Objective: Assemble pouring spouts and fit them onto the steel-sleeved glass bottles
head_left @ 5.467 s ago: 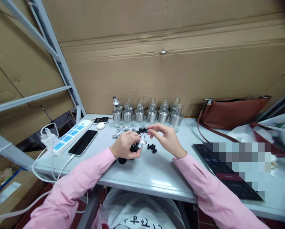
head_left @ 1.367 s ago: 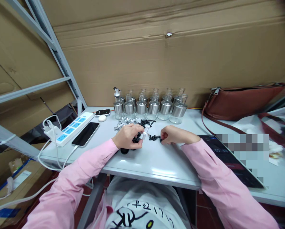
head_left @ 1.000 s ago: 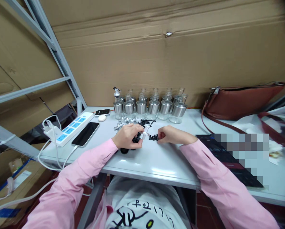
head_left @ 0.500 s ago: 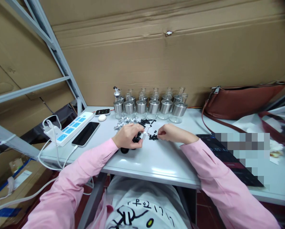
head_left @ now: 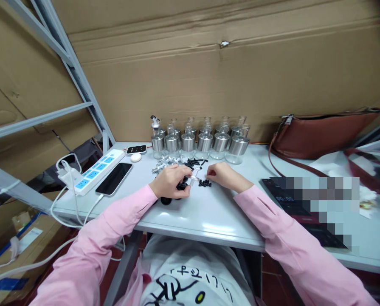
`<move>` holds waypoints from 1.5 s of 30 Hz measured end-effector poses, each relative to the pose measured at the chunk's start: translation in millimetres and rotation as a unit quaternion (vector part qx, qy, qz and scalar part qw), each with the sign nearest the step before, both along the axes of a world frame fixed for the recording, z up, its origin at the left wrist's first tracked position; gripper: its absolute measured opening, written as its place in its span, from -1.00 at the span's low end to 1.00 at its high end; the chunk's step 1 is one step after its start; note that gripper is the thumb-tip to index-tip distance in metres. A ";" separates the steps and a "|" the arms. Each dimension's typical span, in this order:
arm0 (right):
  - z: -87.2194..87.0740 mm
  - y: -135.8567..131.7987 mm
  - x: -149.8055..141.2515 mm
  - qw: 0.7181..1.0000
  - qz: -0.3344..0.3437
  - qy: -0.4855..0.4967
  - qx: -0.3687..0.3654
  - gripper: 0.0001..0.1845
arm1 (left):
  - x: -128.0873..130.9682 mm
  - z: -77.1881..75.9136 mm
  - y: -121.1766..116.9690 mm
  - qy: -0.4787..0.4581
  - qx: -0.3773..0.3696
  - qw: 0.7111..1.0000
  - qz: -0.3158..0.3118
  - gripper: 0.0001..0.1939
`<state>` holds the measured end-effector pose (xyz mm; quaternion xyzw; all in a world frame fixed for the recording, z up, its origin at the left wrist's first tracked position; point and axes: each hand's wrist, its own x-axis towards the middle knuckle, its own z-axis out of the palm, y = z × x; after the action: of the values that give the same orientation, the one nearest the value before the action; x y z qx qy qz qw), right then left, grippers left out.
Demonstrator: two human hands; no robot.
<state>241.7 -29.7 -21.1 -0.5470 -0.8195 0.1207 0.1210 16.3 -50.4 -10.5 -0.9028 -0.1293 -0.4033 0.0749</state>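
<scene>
My left hand [head_left: 169, 180] rests on the grey table [head_left: 205, 216] and grips a small spout part [head_left: 194, 175] with a silver tip and a black base. My right hand [head_left: 221, 175] hovers just right of it, fingers pinched together above a little heap of black plugs [head_left: 204, 183]; whether a plug sits between the fingertips I cannot tell. More silver spouts [head_left: 166, 163] and thin black tubes [head_left: 194, 162] lie just beyond my hands. A black cap [head_left: 165, 201] sits under my left wrist.
Two rows of glass bottles with silver collars [head_left: 205, 142] stand at the back against cardboard. At left lie a power strip [head_left: 92, 173], a black phone [head_left: 114, 178] and a small device [head_left: 136, 149]. A brown bag [head_left: 320, 132] and a dark tablet [head_left: 301, 204] are at right.
My right hand has slid left along the table from beside the black plugs to just above them, close to the part in my left hand. My left hand has stayed put.
</scene>
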 end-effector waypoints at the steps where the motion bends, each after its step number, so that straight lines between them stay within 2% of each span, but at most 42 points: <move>1: 0.3 0.1 0.4 1.000 0.003 0.002 -0.002 -0.87 | -0.3 -0.3 0.1 0.001 -0.001 1.000 0.001 -0.69; 10: 6.4 -0.3 7.0 1.000 0.014 0.026 0.002 -0.81 | 0.2 0.6 0.0 -0.005 0.011 1.000 -0.002 -0.71; 18: 4.4 -1.6 5.1 0.997 0.053 0.041 -0.035 -0.78 | 0.4 1.7 -0.5 -0.007 0.014 1.000 -0.005 -0.71; 25: 16.6 -8.3 3.7 0.992 0.032 0.052 -0.106 -0.67 | -0.2 0.1 0.2 -0.003 0.009 1.000 -0.001 -0.71; 29: 19.2 -10.1 2.4 0.992 0.020 0.100 -0.074 -0.62 | -0.1 0.5 -0.3 0.005 0.001 1.000 0.003 -0.71; 31: 22.0 -12.6 -0.8 0.977 0.046 0.193 -0.077 -0.58 | 0.2 1.2 -1.0 0.010 0.002 1.000 0.008 -0.72; 34: 27.6 -18.7 -8.0 0.920 0.110 0.351 -0.137 -0.54 | 0.7 2.2 -1.9 0.008 0.010 1.000 0.009 -0.72; 36: 30.6 -22.7 -11.9 0.886 0.123 0.415 -0.166 -0.58 | 0.9 2.6 -2.0 0.002 0.012 1.000 0.007 -0.71; 41: 32.2 -26.5 -12.0 0.841 0.148 0.476 -0.211 -0.74 | 0.9 2.9 -0.7 -0.003 0.016 1.000 0.008 -0.71; 45: 30.7 -26.8 -9.5 0.812 0.181 0.497 -0.248 -0.73 | 1.6 3.6 -0.4 -0.016 0.037 0.999 0.002 -0.72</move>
<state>232.2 -56.5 9.6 -0.2660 -0.6739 0.5952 0.3478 17.9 -50.8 -6.9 -0.8926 -0.1169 -0.4221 0.1068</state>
